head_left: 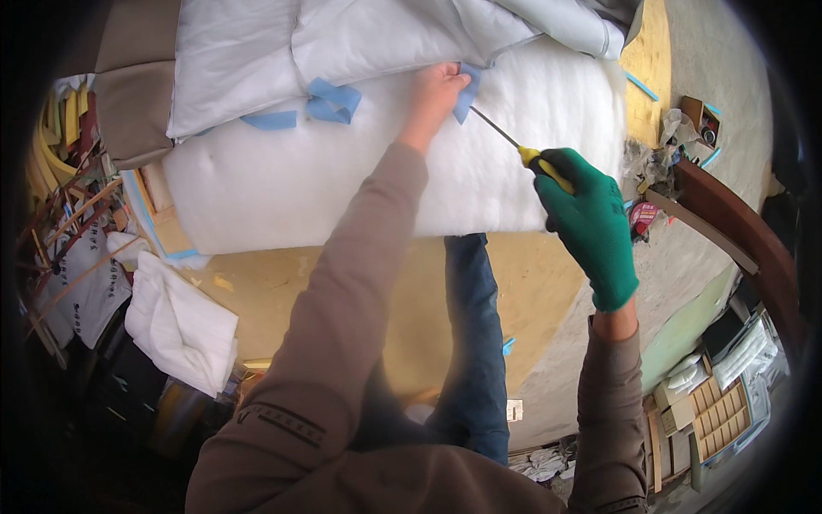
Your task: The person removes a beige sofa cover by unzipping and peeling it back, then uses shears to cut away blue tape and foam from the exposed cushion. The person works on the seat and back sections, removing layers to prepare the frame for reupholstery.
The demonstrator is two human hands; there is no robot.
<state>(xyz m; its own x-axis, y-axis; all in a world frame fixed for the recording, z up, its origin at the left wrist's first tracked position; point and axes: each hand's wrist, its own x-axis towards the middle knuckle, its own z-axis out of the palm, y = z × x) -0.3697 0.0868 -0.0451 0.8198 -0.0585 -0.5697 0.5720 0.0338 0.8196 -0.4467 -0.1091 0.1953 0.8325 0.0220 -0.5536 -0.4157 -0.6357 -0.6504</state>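
My bare left hand (437, 96) pinches a blue strap (465, 92) at the lower edge of a white fabric cover (368, 38). In a green glove, my right hand (586, 218) wraps round the yellow and black handle of a screwdriver (512, 144). Its thin dark shaft points up and left, with the tip close to the blue strap; whether they touch I cannot tell. Below the cover lies thick white padding (282, 197). Farther left, a looped blue strap (332, 101) and a flat blue strip (271, 120) hang from the cover's edge onto the padding.
Brown padded upholstery (137, 94) adjoins the cover at the left. A folded white cloth (180, 321) lies at the lower left, near wood scraps and foam. On the right are a curved red-brown wooden piece (728, 218), a small box (700, 120) and a slatted wooden panel (719, 415).
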